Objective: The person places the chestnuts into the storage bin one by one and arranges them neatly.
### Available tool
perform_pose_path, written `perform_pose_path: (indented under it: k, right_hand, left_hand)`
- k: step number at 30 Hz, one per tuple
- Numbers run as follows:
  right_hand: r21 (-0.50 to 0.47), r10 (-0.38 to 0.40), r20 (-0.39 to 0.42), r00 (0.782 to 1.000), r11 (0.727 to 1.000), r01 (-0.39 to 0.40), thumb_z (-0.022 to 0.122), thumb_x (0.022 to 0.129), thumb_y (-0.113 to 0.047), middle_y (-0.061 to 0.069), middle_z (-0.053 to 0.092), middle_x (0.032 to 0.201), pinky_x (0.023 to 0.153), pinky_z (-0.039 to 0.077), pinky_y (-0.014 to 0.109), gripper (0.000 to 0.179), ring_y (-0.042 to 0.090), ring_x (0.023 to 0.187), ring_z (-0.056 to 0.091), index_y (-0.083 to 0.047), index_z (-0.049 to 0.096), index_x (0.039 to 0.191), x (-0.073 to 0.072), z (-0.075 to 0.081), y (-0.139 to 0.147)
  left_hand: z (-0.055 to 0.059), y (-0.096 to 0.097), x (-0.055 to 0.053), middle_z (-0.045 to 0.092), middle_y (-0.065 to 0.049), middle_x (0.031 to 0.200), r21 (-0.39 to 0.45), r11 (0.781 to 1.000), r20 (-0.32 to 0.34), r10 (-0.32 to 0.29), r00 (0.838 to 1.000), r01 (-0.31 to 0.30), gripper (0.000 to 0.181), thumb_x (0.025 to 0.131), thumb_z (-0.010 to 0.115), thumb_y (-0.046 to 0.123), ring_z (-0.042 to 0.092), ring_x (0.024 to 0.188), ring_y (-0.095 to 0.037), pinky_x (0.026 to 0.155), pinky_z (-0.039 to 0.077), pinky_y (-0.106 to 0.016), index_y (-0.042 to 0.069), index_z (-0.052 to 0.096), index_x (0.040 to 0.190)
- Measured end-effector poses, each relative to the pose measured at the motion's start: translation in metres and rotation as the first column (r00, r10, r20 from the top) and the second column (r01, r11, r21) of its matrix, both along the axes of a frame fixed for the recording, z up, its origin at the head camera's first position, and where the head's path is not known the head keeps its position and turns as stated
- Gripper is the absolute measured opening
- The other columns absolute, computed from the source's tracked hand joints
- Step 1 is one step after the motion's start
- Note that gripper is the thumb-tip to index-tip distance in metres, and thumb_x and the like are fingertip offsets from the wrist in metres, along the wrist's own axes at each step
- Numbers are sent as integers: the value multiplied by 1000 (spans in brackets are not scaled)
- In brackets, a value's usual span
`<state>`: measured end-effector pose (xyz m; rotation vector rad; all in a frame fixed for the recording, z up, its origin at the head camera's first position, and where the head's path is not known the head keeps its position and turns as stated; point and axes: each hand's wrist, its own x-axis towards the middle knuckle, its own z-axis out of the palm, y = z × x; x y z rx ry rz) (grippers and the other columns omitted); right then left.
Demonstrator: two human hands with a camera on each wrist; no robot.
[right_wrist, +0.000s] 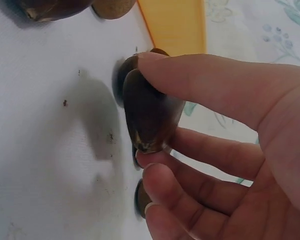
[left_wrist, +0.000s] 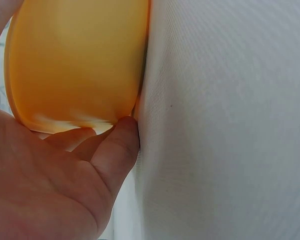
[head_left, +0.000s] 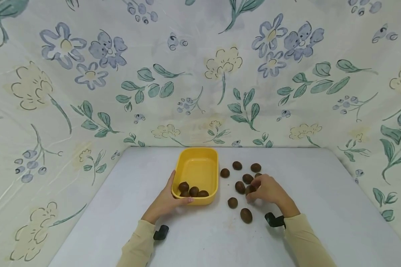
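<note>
The left hand (head_left: 167, 201) has its grip on the near left corner of a yellow container (head_left: 200, 170), thumb along the front wall, and four brown nuts (head_left: 194, 191) lie inside at the near end. In the right hand (head_left: 269, 190) the grip is narrow — thumb and fingers pinching one held nut (right_wrist: 150, 112) — to the right of the container, with loose nuts (head_left: 232, 203) scattered around it on the white tabletop (head_left: 200, 237). Behind hangs a floral cloth (head_left: 194, 48).
</note>
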<state>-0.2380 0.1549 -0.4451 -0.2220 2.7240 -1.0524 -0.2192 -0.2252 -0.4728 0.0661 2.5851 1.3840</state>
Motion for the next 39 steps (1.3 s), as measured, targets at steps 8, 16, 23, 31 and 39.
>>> perform_pose_path:
  k: [8,16,23,31,39]
  right_hand:
    - [-29,23,-42,999,999,-24,88,77,-21,9,69,97,62,49,30,35,21,79,58,-2,74,103,-3,1,1]
    - [-84,52,-109,993,995,-61,87,81,-27,7,74,104,63,49,30,41,19,83,56,-3,76,112,-7,-1,-2]
    - [-190,24,-133,991,981,-49,87,82,-26,6,67,91,56,40,25,46,19,75,49,-3,75,119,-5,6,-8]
    - [-276,-36,-108,994,961,5,87,82,-28,12,67,101,56,43,25,50,21,75,51,-5,74,125,-5,11,-14]
    - [-327,-47,-118,992,945,6,89,81,-31,17,70,122,62,45,24,52,22,81,52,-7,74,125,-7,12,-23]
  left_hand:
    - [1,0,1,13,-17,175,6,1000,0,3,1000,-3,138,75,88,56,20,160,-42,127,22,-65,20,-8,167]
    - [1,-1,1,13,-16,175,18,1000,-3,3,1000,-3,138,75,87,57,20,160,-42,127,23,-65,20,-8,167]
    - [-2,-2,1,14,-16,175,16,1000,1,9,1000,-9,138,75,88,57,21,160,-41,127,23,-64,20,-8,167]
    - [1,1,0,14,-17,174,20,1000,9,18,1000,-18,138,74,88,58,24,159,-42,126,25,-65,21,-7,167]
    - [1,2,-1,14,-16,175,27,999,15,21,1000,-21,138,73,89,57,24,159,-42,126,25,-65,20,-6,168]
